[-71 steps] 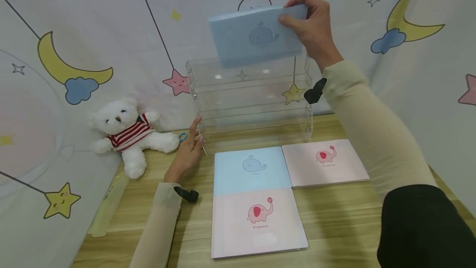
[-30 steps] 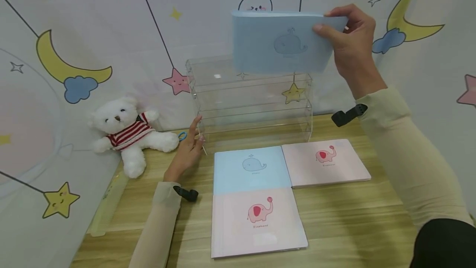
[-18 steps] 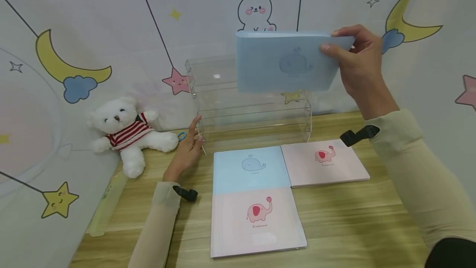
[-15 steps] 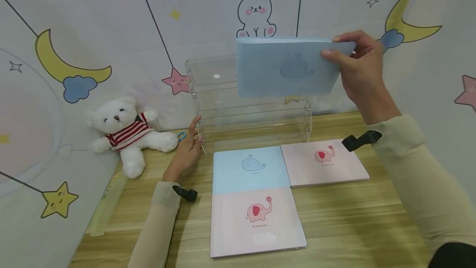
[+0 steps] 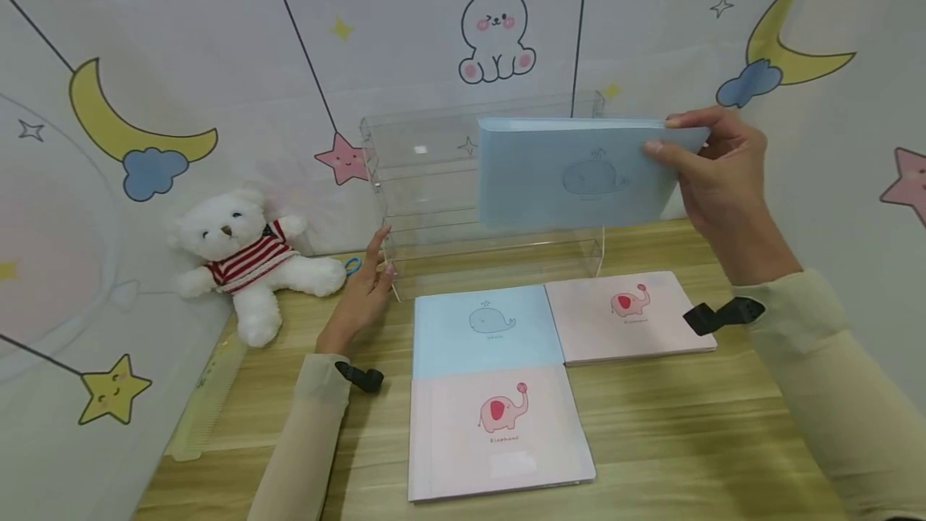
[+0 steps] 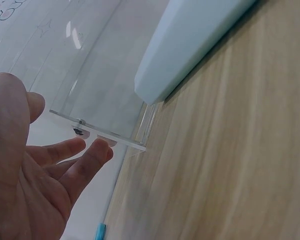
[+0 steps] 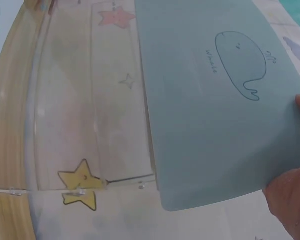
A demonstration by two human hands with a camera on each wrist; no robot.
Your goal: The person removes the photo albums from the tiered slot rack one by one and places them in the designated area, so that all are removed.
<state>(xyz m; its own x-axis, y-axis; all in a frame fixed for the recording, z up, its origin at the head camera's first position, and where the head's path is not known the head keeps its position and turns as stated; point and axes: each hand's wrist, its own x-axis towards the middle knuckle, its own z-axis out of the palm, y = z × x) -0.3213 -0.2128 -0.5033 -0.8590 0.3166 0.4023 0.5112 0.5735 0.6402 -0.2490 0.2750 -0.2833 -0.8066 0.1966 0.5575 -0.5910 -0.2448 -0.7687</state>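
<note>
My right hand point(image 5: 731, 183) pinches a blue whale notebook point(image 5: 535, 175) by its top right corner, thumb in front and fingers behind. In the head view it hangs upright, overlapping the right part of the clear acrylic rack point(image 5: 434, 260). The right wrist view has the word "Whale" on its cover beside the rack's tiers. My left hand point(image 5: 362, 300) touches the rack's left side panel with its fingertips. From the left wrist view, those fingers point(image 6: 80, 170) lie extended against the panel's edge, the thumb held apart.
In front of the rack, on the wooden table point(image 5: 651, 441), lie another blue whale notebook point(image 5: 448, 336) and two pink elephant notebooks point(image 5: 448, 441), one at right. A white teddy bear point(image 5: 282, 296) sits left, near a yellow-green comb point(image 5: 206, 404). A patterned curtain hangs behind.
My right hand has carried the blue notebook rightward and then down, from above the rack to in front of its right part. The left hand stays at the rack's side.
</note>
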